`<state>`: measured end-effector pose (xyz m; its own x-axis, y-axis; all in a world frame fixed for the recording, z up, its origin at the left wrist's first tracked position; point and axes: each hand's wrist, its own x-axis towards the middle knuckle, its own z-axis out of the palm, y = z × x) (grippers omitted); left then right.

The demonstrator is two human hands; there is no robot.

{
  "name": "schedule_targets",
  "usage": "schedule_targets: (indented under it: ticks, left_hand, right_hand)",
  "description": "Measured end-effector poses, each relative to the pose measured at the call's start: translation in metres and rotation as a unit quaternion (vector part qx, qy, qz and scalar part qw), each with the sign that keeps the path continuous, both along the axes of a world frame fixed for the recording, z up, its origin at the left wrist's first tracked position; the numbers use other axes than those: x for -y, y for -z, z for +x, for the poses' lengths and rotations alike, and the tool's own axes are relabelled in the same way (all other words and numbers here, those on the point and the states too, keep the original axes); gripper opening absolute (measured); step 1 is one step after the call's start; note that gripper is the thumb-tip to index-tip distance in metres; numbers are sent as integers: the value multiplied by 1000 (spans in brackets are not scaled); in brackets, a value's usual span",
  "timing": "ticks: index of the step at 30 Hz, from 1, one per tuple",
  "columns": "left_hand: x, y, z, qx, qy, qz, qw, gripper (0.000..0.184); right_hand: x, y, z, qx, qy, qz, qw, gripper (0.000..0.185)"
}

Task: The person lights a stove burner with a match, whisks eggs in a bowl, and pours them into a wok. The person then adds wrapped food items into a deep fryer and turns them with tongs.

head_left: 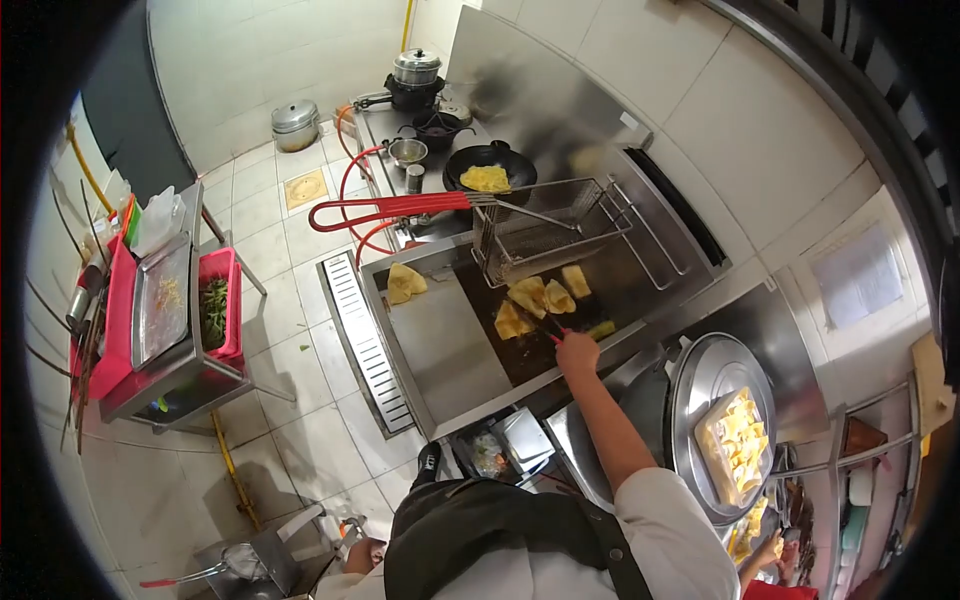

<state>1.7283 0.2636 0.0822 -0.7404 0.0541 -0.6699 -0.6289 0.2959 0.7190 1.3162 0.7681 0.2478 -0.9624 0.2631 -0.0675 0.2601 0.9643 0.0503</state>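
My right hand [578, 353] is closed around a pair of red-handled tongs [557, 336] over the deep fryer [515, 365]. The tongs' tips reach in among several golden fried pieces [527, 296] in the dark oil. A longer green-yellow piece [601, 329] lies right of the tips. A wire fry basket [545, 235] with a red handle rests across the fryer's far side. My left hand [368, 553] hangs low by my body, partly hidden, and its fingers are not clear. One fried piece [405, 284] lies on the fryer's metal left side.
A wok [515, 162] with yellow food stands on the stove behind. To the right, a tray of fried pieces [735, 440] sits on a round metal lid [690, 400]; another person's hand [768, 553] is below it. A cart [160, 385] with trays stands at left.
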Motion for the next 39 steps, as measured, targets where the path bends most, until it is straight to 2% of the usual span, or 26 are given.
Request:
schedule_targets:
  ticks: [1, 2, 3, 4, 5, 6, 7, 8, 10, 13, 16, 22, 25, 27, 31, 34, 39]
  left_hand:
    - [0, -6, 0, -20, -7, -5, 1000, 30]
    - [0, -4, -3, 32, -90, 47, 994, 30]
    - [6, 33, -8, 81, -86, 39, 992, 32]
    - [14, 105, -17, 164, -59, 17, 984, 33]
    - [12, 146, -36, 236, -49, 9, 970, 35]
    - [5, 158, -61, 269, -45, 3, 962, 37]
    - [2, 145, -77, 283, -72, 0, 956, 35]
    - [-3, 140, -88, 240, -75, 9, 968, 33]
    - [-15, 134, -115, 217, -64, -12, 974, 33]
    - [-25, 129, -131, 193, -70, 7, 979, 34]
    - [-28, 137, -129, 221, -66, 8, 973, 35]
    - [-9, 149, -107, 290, -42, -24, 956, 33]
    - [-6, 151, -102, 293, -57, -36, 954, 33]
    - [-4, 154, -101, 286, -53, -27, 956, 34]
    - [-10, 152, -104, 260, -77, -22, 962, 33]
    - [-15, 147, -102, 244, -111, -13, 963, 33]
    - [-9, 146, -80, 244, -155, -5, 957, 33]
  right_hand:
    - [-1, 12, -4, -5, -12, 18, 1000, 30]
    - [-3, 19, -6, -10, -20, 27, 999, 30]
    - [-6, 24, -6, -15, -31, 35, 999, 29]
    - [-7, 27, -7, -19, -41, 42, 998, 28]
    - [-9, 27, -7, -25, -44, 48, 998, 27]
    - [-12, 27, -4, -30, -46, 55, 997, 26]
    - [-15, 26, -1, -34, -46, 63, 996, 25]
    - [-15, 17, 5, -22, -35, 64, 997, 24]
    - [-4, -22, 17, 1, -19, 65, 998, 23]
    - [-21, -36, 28, -29, -37, 82, 996, 22]
    - [-24, -80, 46, -40, -72, 86, 993, 33]
    - [-16, -144, 81, -120, -115, -53, 985, 29]
    - [-6, -152, 80, -112, -134, -100, 979, 30]
    - [15, -159, 72, -90, -152, -173, 969, 32]
    - [55, -135, 34, -54, -163, -323, 931, 36]
    - [68, -74, -11, -61, -189, -421, 885, 36]
    - [88, -39, -49, -81, -152, -392, 904, 36]
